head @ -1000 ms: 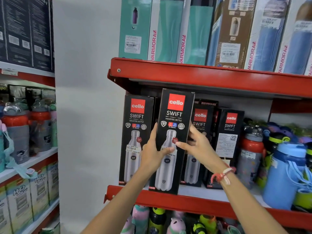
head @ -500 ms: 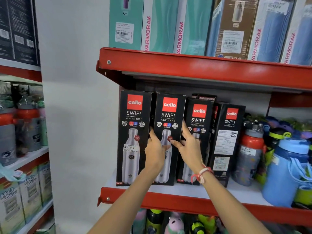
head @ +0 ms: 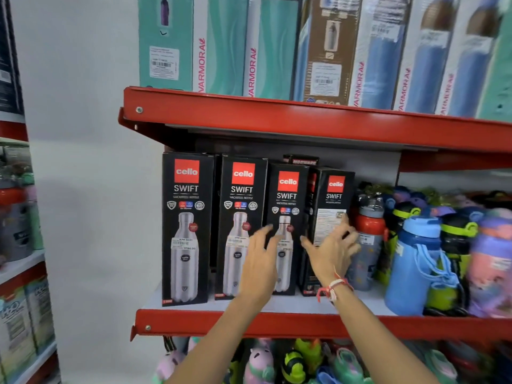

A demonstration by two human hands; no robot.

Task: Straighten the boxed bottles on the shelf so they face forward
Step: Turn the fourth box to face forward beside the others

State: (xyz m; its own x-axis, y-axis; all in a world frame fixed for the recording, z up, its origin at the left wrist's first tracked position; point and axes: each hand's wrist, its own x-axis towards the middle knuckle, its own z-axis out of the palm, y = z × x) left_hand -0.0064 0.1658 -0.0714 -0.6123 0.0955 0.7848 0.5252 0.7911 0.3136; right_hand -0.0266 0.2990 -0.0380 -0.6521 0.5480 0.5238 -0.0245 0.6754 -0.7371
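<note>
Several black Cello Swift bottle boxes stand upright in a row on the red shelf (head: 194,322). The first box (head: 186,228), second box (head: 238,217) and third box (head: 286,195) face forward. The fourth box (head: 331,200) is turned, showing a side panel with small print. My left hand (head: 260,261) hovers open in front of the second and third boxes, fingers spread. My right hand (head: 333,250), a red and white band at its wrist, reaches with spread fingers around the fourth box; its fingertips touch the box's right edge.
Loose bottles crowd the shelf right of the boxes: a grey one with a red cap (head: 370,239) close to my right hand, and a blue one (head: 412,261). Tall Varmora boxes (head: 221,45) fill the shelf above. More bottles (head: 260,361) sit below. Another rack (head: 19,259) stands left.
The second box went from my hands back into the row. Both hands let go of it and moved right, toward the third and fourth boxes.
</note>
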